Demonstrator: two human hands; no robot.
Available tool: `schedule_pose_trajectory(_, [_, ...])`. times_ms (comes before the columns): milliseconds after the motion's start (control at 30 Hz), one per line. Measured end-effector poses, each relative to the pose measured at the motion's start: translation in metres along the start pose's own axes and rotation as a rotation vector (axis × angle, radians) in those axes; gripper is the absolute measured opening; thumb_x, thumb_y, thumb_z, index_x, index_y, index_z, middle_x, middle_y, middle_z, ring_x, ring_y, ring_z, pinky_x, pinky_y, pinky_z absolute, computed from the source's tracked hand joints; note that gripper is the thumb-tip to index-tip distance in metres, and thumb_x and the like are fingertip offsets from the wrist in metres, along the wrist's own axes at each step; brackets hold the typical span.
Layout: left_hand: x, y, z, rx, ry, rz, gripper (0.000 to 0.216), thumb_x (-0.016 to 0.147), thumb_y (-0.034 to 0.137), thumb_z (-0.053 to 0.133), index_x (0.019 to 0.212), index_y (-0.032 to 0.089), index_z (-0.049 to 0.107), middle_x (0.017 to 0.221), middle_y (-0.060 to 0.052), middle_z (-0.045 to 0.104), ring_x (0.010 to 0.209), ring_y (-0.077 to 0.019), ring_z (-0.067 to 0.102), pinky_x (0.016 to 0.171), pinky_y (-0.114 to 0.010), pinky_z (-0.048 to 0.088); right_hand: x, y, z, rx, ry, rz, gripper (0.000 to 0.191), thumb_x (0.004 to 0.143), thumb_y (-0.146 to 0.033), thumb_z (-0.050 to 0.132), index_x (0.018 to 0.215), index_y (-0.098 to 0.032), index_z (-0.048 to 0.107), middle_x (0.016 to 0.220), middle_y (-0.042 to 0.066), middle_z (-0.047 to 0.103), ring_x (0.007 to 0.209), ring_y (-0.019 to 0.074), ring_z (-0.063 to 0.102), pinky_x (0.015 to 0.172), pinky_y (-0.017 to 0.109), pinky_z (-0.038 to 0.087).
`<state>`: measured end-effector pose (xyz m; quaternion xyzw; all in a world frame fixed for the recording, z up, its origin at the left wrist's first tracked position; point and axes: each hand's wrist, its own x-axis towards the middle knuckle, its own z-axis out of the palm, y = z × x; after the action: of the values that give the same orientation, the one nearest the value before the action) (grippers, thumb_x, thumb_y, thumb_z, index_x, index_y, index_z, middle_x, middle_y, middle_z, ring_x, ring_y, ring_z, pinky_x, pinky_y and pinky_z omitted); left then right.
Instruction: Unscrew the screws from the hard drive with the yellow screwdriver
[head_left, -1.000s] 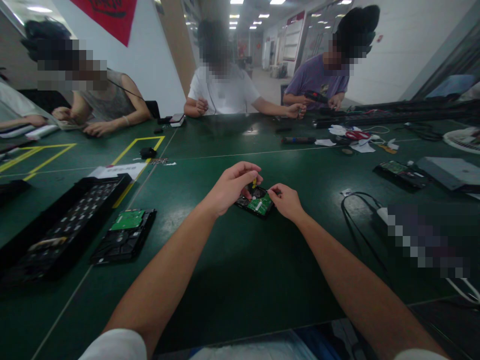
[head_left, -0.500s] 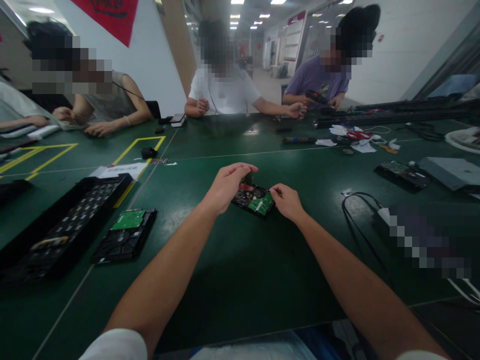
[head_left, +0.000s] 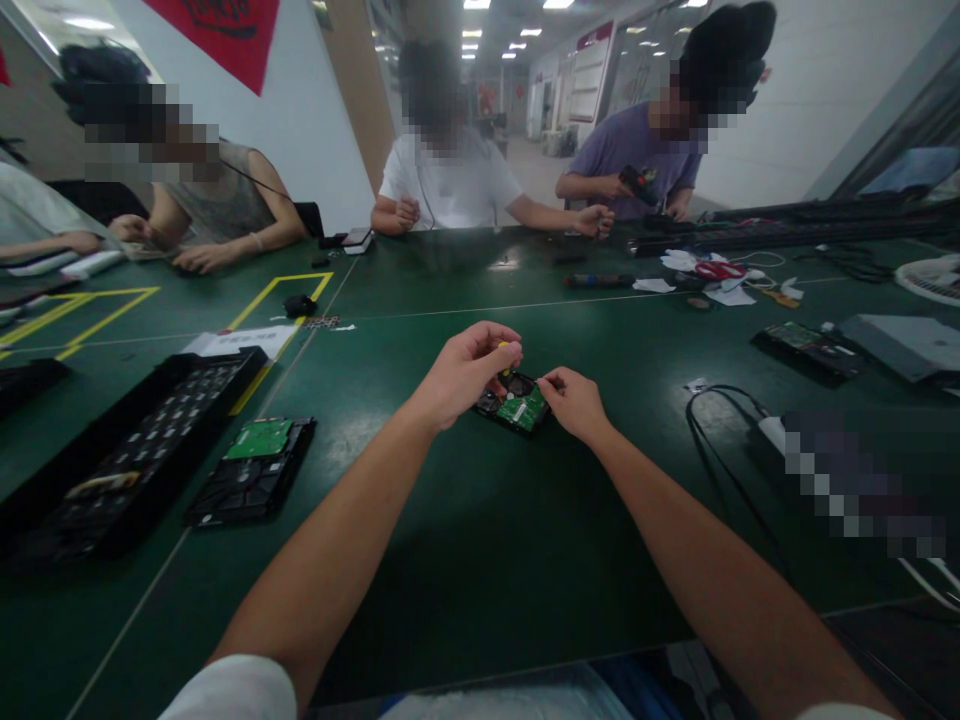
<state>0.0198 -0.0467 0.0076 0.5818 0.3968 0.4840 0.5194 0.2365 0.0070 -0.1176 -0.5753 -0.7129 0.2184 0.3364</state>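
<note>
A hard drive [head_left: 523, 405] with a green circuit board facing up lies on the table before me. My left hand [head_left: 471, 372] is closed above its left part, gripping what looks like a small screwdriver [head_left: 507, 373] with yellow on its handle; the fingers hide most of it. My right hand [head_left: 574, 398] pinches the drive's right corner between thumb and finger. Another hard drive [head_left: 255, 470], also board side up, rests to the left of my left forearm.
A long black housing [head_left: 142, 440] stands at the left. On the right are another hard drive [head_left: 806, 350], a grey box [head_left: 900, 345] and a black cable [head_left: 697, 440]. Several co-workers sit across the green table [head_left: 480, 560]; one holds a dark power tool [head_left: 637, 182].
My left hand has shifted slightly right and its fingers have turned around the screwdriver. My right hand stays at the drive's corner. A co-worker's power tool has moved a little.
</note>
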Motion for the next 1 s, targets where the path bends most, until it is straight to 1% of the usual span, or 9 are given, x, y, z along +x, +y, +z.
schedule_pose_trajectory(100, [-0.0007,-0.0001,0.0010,-0.046,-0.029,-0.008,0.026,0.089,0.036,0.073,0.106,0.018,0.063,0.100,-0.009,0.071,0.091,-0.0183,0.066,0.060,-0.022,0.052,-0.0002,0.0012,0.0008,0.015,-0.003,0.004,0.022,0.095,-0.042,0.062,0.092,-0.022,0.071,0.091,0.005,0.074,0.079,0.0195,0.066,0.070,0.031,0.048])
schedule_pose_trajectory(200, [-0.0002,-0.0022,-0.0002,-0.046,-0.073,0.008,0.021,0.092,0.035,0.068,0.102,0.018,0.066,0.107,-0.010,0.071,0.098,-0.0199,0.067,0.061,-0.023,0.052,0.0000,0.0017,0.0012,0.021,0.000,0.001,0.022,0.095,-0.043,0.063,0.092,-0.022,0.071,0.089,0.005,0.074,0.077,0.0195,0.066,0.070,0.031,0.048])
schedule_pose_trajectory(267, [0.0006,-0.0035,-0.0017,0.006,-0.076,0.022,0.021,0.093,0.035,0.066,0.102,0.017,0.072,0.108,-0.009,0.070,0.091,-0.0177,0.065,0.061,-0.023,0.051,0.0001,0.0020,0.0012,0.021,-0.001,-0.002,0.023,0.094,-0.044,0.063,0.092,-0.022,0.071,0.088,0.005,0.073,0.077,0.0195,0.066,0.070,0.031,0.048])
schedule_pose_trajectory(400, [0.0015,-0.0026,-0.0038,0.094,0.005,0.030,0.022,0.092,0.032,0.065,0.104,0.019,0.079,0.107,-0.008,0.070,0.080,-0.0139,0.062,0.059,-0.023,0.048,0.0003,0.0027,0.0011,0.037,-0.005,-0.002,0.023,0.094,-0.044,0.063,0.092,-0.022,0.071,0.088,0.005,0.073,0.076,0.0195,0.065,0.070,0.032,0.048])
schedule_pose_trajectory(533, [0.0016,0.0004,-0.0023,-0.036,-0.030,0.020,0.021,0.093,0.029,0.061,0.107,0.019,0.074,0.099,-0.007,0.070,0.088,-0.0169,0.064,0.063,-0.023,0.053,0.0000,0.0029,0.0009,0.041,-0.015,0.002,0.022,0.094,-0.043,0.063,0.093,-0.022,0.071,0.090,0.005,0.074,0.076,0.0195,0.065,0.069,0.032,0.048])
schedule_pose_trajectory(633, [0.0020,-0.0005,-0.0003,-0.104,-0.048,0.035,0.018,0.093,0.028,0.062,0.102,0.017,0.073,0.101,-0.008,0.070,0.095,-0.0182,0.065,0.072,-0.027,0.057,-0.0005,0.0021,0.0005,0.040,-0.014,0.007,0.022,0.094,-0.043,0.063,0.094,-0.022,0.071,0.090,0.005,0.074,0.076,0.0196,0.066,0.069,0.032,0.048])
schedule_pose_trajectory(700, [0.0021,-0.0022,0.0002,-0.078,-0.048,0.046,0.020,0.093,0.033,0.064,0.100,0.017,0.074,0.103,-0.009,0.070,0.093,-0.0177,0.064,0.072,-0.027,0.057,-0.0008,0.0012,0.0002,0.040,-0.008,0.008,0.022,0.094,-0.043,0.063,0.093,-0.022,0.071,0.089,0.005,0.074,0.076,0.0197,0.066,0.069,0.032,0.048])
schedule_pose_trajectory(833, [0.0007,-0.0042,-0.0007,0.070,-0.035,0.078,0.029,0.089,0.045,0.073,0.099,0.019,0.077,0.104,-0.007,0.072,0.081,-0.0145,0.062,0.065,-0.024,0.052,-0.0011,-0.0006,-0.0005,0.024,0.002,-0.003,0.020,0.094,-0.041,0.063,0.091,-0.023,0.071,0.089,0.005,0.074,0.077,0.0200,0.066,0.070,0.032,0.048])
schedule_pose_trajectory(1000, [-0.0009,-0.0024,-0.0025,0.148,-0.050,0.099,0.031,0.089,0.043,0.073,0.108,0.019,0.079,0.114,-0.009,0.073,0.081,-0.0142,0.062,0.065,-0.025,0.051,-0.0007,-0.0001,-0.0009,0.012,-0.002,-0.025,0.021,0.095,-0.041,0.062,0.093,-0.022,0.071,0.092,0.005,0.074,0.080,0.0201,0.066,0.072,0.032,0.048])
